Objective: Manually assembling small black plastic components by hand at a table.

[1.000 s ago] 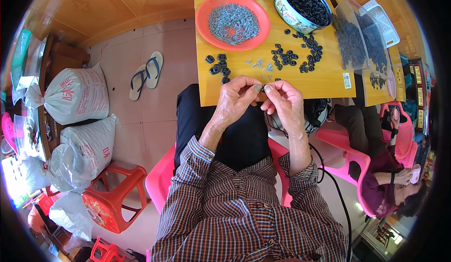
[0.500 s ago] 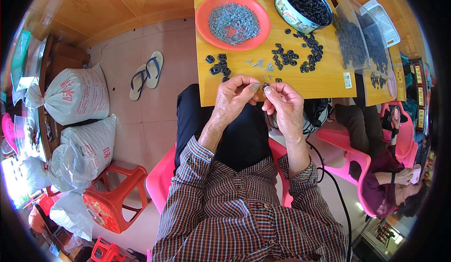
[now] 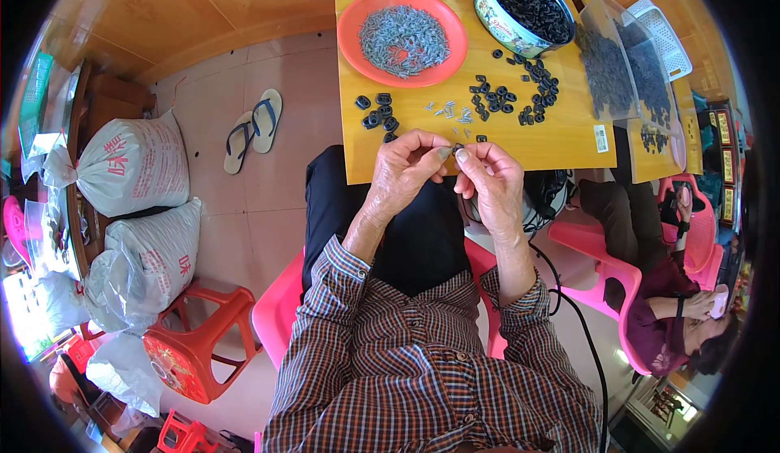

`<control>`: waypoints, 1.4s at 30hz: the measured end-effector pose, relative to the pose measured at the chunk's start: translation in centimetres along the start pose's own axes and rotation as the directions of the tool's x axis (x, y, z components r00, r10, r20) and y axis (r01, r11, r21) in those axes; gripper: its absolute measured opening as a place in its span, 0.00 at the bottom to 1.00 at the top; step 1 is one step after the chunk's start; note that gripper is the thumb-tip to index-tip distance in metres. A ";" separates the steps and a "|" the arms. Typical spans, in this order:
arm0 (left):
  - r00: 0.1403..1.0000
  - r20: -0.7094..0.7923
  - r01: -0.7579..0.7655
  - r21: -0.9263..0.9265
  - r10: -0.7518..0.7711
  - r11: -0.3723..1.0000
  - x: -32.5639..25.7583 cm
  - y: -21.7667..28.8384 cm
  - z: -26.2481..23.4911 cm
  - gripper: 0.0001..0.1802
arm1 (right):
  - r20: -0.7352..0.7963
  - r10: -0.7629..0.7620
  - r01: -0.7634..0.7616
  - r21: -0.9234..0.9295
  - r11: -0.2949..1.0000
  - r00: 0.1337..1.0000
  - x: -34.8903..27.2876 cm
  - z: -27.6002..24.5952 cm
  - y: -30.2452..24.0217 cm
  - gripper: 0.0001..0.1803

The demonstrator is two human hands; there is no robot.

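Note:
At the table's near edge, my right hand (image 3: 496, 178) pinches a small black plastic part (image 3: 458, 148) between thumb and fingers. My left hand (image 3: 404, 169) meets it from the other side, thumb and fingertips pinched close against the part. Whatever sits in the left fingertips is too small to make out. Just beyond my hands lies a scatter of small silver screws (image 3: 465, 117). Similar black parts (image 3: 505, 95) are spread to the right of them, and a smaller cluster of black parts (image 3: 374, 118) sits to the left.
A red plate (image 3: 349, 43) full of screws and a round tin (image 3: 508, 30) of black pieces stand on the wooden table (image 3: 552, 152). Clear plastic bins (image 3: 605, 63) stand at right. Sandals (image 3: 264, 120), white sacks (image 3: 134, 164) and a red stool (image 3: 195, 347) are left. Another person (image 3: 662, 323) sits right.
Hardly anything differs: both hands stay together at the table edge, with only a slight shift of the fingertips around the small black part.

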State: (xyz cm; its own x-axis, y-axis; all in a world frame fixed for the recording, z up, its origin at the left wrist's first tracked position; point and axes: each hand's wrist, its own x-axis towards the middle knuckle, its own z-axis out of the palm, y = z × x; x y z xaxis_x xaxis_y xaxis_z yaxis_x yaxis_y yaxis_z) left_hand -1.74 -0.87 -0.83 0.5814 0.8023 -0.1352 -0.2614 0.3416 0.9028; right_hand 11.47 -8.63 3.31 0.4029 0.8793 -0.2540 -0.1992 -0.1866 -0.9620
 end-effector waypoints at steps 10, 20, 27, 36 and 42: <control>1.000 -0.002 -0.008 0.028 0.008 1.000 -0.1 0.1 0.1 0.07 | -0.017 -0.014 0.012 -0.128 0.992 1.000 -0.1 0.0 -0.2 0.10; 0.999 -0.009 -0.030 0.066 0.030 0.997 -0.1 0.3 0.2 0.07 | -0.035 -0.049 0.042 -0.163 0.986 0.998 -0.2 0.3 -0.2 0.10; 1.000 0.004 -0.010 0.081 0.010 0.997 -0.1 0.5 0.1 0.07 | -0.027 -0.061 0.055 -0.191 0.980 0.998 -0.2 0.6 -0.2 0.09; 1.000 0.003 -0.007 0.095 0.006 0.995 -0.1 0.3 0.0 0.06 | -0.008 -0.075 0.072 -0.184 0.980 0.997 -0.1 0.5 -0.2 0.07; 1.000 0.005 -0.002 0.152 0.002 0.988 0.1 0.4 0.2 0.07 | 0.032 -0.117 0.121 -0.203 0.972 0.993 0.0 -0.1 0.3 0.05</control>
State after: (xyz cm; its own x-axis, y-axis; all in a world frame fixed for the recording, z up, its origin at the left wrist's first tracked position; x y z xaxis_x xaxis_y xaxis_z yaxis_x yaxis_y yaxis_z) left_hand -1.63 -0.81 -0.43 0.5847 0.8005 -0.1318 -0.1429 0.2616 0.9545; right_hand 11.52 -8.70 2.97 0.3950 0.9084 -0.1368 0.0366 -0.1644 -0.9857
